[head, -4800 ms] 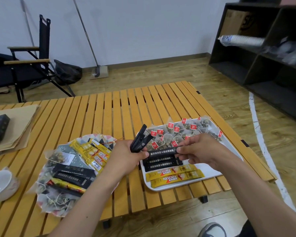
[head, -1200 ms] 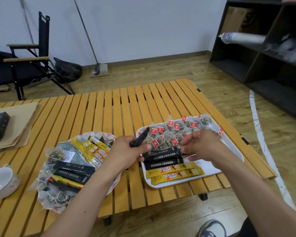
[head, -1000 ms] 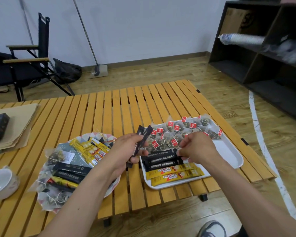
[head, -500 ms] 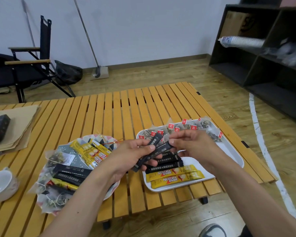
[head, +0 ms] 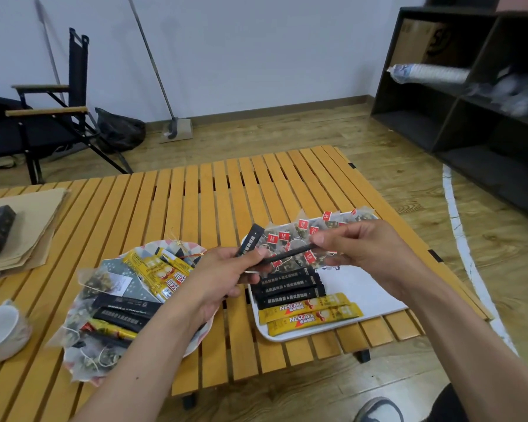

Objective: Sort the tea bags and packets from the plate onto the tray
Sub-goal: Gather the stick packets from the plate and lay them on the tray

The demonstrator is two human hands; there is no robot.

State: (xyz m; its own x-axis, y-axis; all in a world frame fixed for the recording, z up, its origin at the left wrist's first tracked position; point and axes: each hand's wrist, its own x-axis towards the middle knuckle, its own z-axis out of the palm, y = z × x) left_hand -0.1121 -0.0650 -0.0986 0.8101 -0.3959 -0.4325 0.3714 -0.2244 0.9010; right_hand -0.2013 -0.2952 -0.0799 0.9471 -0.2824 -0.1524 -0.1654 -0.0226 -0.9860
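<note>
My left hand is clenched on two black sticks: the upright stick rises from the fist, and the level stick runs across to my right hand, which pinches its other end between thumb and fingertips. Both sticks are held in the air over the far left corner of the white tray. The tray sits at the near right corner of the slatted table. On it, tea bags line the far edge, three black packets lie side by side at the middle left, and two yellow packets lie along the near edge. The plate, just left of the tray, carries mixed unsorted packets. A white bowl stands at the table's left edge
</note>
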